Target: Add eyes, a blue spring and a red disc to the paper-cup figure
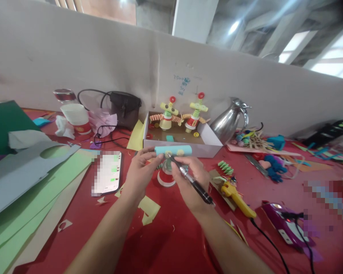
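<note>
My left hand (140, 171) is closed on a light blue paper roll (173, 150) with two yellow dots, held level over the table. My right hand (193, 182) grips a black pen (190, 178) whose tip touches the roll near its middle. Under the roll stands a red and white paper cup (165, 179), upside down, with a green piece above it. Both hands hover just in front of a shallow cardboard box (208, 142).
The box holds two paper-cup figures (167, 116) (194, 114). A phone (107, 173) lies left, a yellow glue gun (237, 196) and purple device (282, 224) right. Green and grey paper sheets (31, 182), a black bag (125, 108), a steel jug (230, 121) and scraps surround the red table (171, 236).
</note>
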